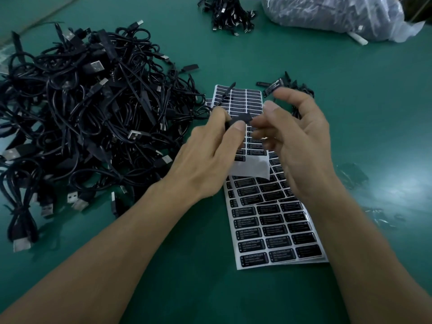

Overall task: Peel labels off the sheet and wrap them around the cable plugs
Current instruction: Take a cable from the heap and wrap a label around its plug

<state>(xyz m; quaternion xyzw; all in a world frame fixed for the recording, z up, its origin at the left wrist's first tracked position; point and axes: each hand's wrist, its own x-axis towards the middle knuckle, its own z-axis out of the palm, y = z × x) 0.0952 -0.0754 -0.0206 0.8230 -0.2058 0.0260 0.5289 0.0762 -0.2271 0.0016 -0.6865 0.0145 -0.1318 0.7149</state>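
Black plug (240, 119) is pinched by the left hand (205, 148) over the label sheet (268, 232), the cable heap (81, 108) lying left of that hand; whether anything is held by the blurred, half-curled right hand (304, 141) beside it cannot be told.

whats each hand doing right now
Left hand: pinches a black cable plug.
Right hand: blurred, fingers loosely curled; cannot tell whether it holds anything.
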